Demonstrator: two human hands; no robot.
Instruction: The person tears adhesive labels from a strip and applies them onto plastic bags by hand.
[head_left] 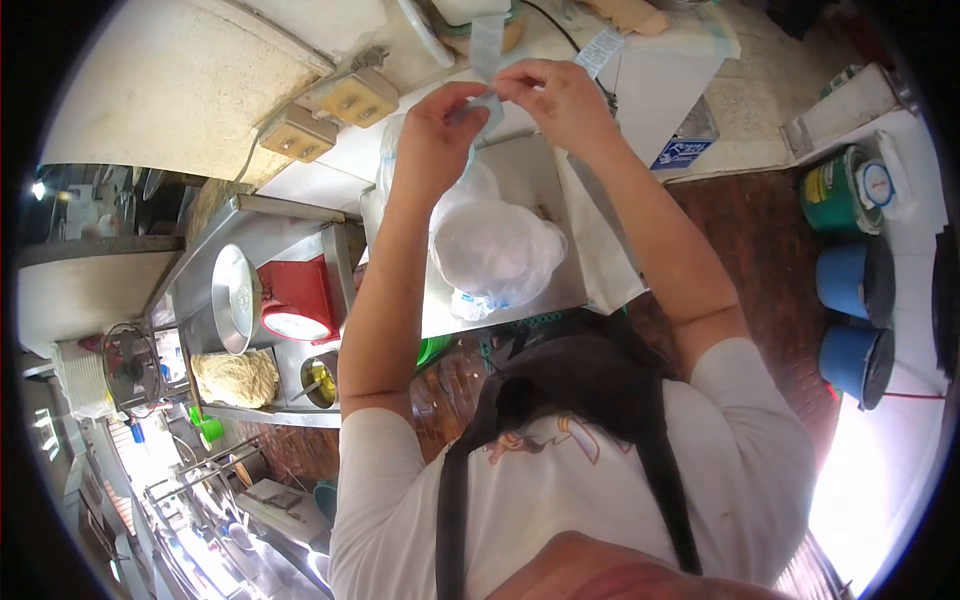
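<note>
My left hand (pixel 440 135) and my right hand (pixel 562 100) meet above the counter, fingers pinched together. Between them is a thin strip of translucent pale-blue plastic (pixel 488 48), running up past the fingertips. More of it shows beside my left thumb. Whether it is tape or part of a bag I cannot tell. Just below the hands, a bulging white plastic bag (pixel 500 250) sits on the metal surface (pixel 560 195); its contents are hidden.
Electrical outlets (pixel 355 98) are at the counter's back left. Left stand a red scale (pixel 297 298) with a metal pan (pixel 236 298), yellowish noodles (pixel 235 378) and a dark pot (pixel 320 382). Blue buckets (pixel 850 365) and a green tub (pixel 832 192) line the right wall.
</note>
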